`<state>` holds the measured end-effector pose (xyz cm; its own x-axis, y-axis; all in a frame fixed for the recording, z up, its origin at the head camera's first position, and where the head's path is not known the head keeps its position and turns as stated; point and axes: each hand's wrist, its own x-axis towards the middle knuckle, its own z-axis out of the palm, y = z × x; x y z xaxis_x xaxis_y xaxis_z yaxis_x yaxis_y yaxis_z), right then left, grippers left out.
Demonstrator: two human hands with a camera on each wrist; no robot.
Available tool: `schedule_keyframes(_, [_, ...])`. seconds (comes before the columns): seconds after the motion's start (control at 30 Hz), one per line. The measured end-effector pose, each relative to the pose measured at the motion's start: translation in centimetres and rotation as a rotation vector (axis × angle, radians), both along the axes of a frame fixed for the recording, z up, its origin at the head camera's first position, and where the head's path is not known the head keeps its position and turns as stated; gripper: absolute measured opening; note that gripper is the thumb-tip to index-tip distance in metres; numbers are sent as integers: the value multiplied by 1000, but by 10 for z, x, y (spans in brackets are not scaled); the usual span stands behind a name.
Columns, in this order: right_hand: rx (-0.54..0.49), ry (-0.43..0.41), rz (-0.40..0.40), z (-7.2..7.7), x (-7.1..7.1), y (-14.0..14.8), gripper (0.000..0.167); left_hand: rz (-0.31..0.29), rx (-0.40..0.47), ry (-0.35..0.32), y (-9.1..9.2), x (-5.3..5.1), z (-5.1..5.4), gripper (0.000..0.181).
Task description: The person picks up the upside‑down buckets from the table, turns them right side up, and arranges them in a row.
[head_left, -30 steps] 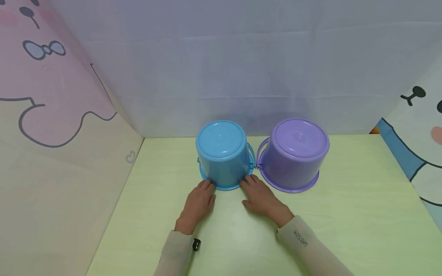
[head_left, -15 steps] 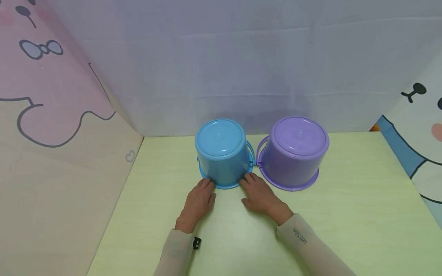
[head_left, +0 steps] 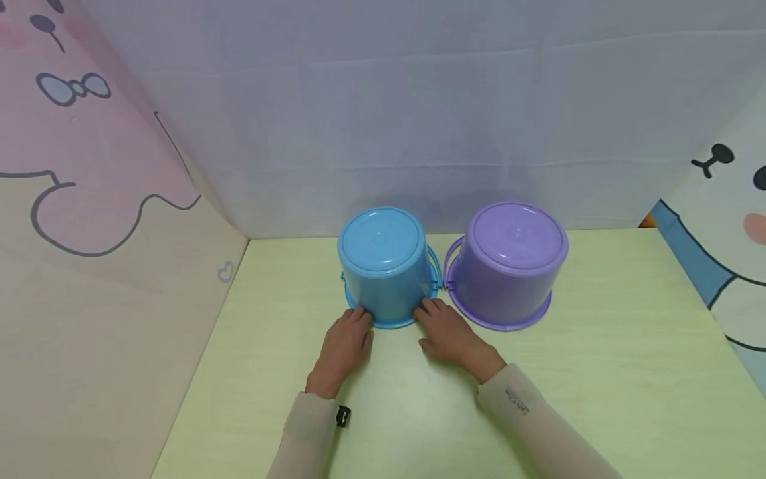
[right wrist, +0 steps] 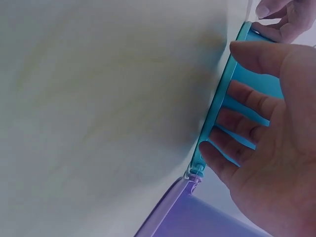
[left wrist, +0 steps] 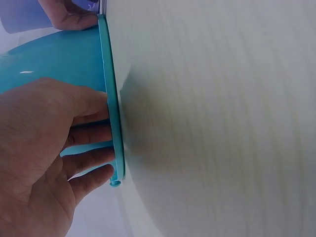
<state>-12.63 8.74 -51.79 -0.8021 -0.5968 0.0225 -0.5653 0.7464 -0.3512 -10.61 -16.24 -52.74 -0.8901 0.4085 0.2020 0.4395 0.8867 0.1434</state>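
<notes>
A blue bucket stands upside down near the back of the table, its rim down. Beside it on the right is an upside-down purple bucket. The left hand touches the blue bucket's rim at its front left, and the right hand touches the front right. In the left wrist view the left hand has its fingertips on the blue rim. In the right wrist view the right hand's extended fingers rest along the rim.
A pale green table lies under the buckets. Behind it hangs a plain greyish cloth, with printed cartoon panels at left and right. The two bucket handles stand close together between the buckets.
The view has shifted slightly. Both hands stay at the blue bucket's rim, and neither bucket has visibly moved on the table.
</notes>
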Motion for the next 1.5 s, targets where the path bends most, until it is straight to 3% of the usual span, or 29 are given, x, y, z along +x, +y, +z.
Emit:
schedule_keyframes(0.17, [-3, 11, 7, -2, -3, 0, 29, 2, -8, -7, 0, 0, 0, 15])
schedule_keyframes(0.6, [-24, 55, 5, 3, 1, -1, 25, -8, -21, 26, -3, 2, 2, 19])
schedule_keyframes(0.93, [-116, 150, -20, 9, 9, -2, 23, -32, 24, 129, -4, 6, 13, 28])
schedule_keyframes(1.27, [-188, 236, -42, 10, 13, -2, 22, -55, 98, 116, -8, 7, 17, 34])
schedule_keyframes(1.5, [-216, 270, -29, 14, 13, 0, 29, -89, 148, 94, -11, 9, 26, 34])
